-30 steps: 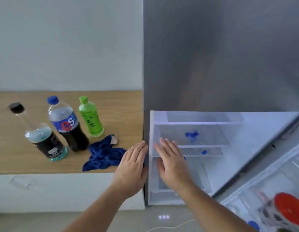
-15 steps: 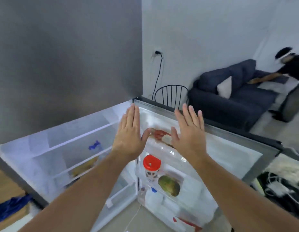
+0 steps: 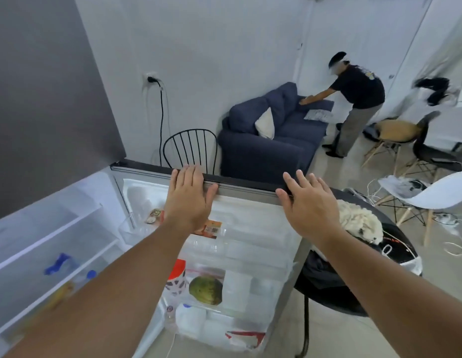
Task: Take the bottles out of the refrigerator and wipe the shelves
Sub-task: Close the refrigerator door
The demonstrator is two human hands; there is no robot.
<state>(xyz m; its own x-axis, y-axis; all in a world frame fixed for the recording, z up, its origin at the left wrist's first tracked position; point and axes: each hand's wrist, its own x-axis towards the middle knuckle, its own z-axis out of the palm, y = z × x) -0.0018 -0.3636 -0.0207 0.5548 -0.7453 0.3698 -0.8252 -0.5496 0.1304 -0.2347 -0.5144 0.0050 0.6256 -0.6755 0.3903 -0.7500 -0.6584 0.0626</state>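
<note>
The refrigerator stands open, its white shelves [image 3: 51,236] at lower left and its open door [image 3: 253,228] in the middle. My left hand [image 3: 188,200] lies flat, fingers spread, over the door's dark top edge. My right hand [image 3: 310,202] rests open on the same edge further right. Neither hand holds anything. Door racks carry a red-lidded container [image 3: 176,276], a green round fruit [image 3: 205,290] and a white jug [image 3: 191,319]. A blue-capped item [image 3: 90,274] and something blue [image 3: 58,263] sit on the inner shelves, blurred.
A black wire chair [image 3: 189,148] and a navy sofa [image 3: 271,140] stand behind the door. A person [image 3: 356,102] bends over the sofa. A dark round table [image 3: 354,280] with a white fluffy bundle sits right of the door. Chairs and cables fill the right side.
The view has swung right, away from the counter with the bottles and blue cloth. Both hands rose from in front of the door racks to the door's top edge.
</note>
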